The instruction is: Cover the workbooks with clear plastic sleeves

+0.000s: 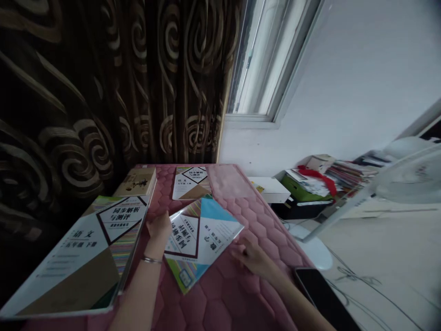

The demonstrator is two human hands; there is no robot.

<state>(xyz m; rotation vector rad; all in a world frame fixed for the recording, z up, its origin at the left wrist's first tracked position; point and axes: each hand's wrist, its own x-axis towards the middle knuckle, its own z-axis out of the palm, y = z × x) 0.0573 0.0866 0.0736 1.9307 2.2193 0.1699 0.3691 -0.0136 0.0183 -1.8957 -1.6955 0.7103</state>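
Observation:
A blue, white and green workbook (217, 230) in a glossy clear cover lies at an angle in front of me, over the pink quilted tablecloth (213, 299). My left hand (160, 228), with a bracelet on its wrist, is closed on the workbook's left edge. By the lower right edge is my right hand (253, 257), its fingers apart and slightly bent; whether the fingertips touch the cover I cannot tell. A large white and brown workbook (82, 257) lies to the left of my left hand. Behind the held workbook lies a similar white and brown workbook (189, 183).
A tan book (136, 181) sits at the table's back left, beside a dark patterned curtain (155, 82). A black phone (324, 294) lies at the right edge. Beyond stand a white fan (344, 216), loose cables (358, 278) and piled papers (310, 184). A white box (270, 188) is behind the table.

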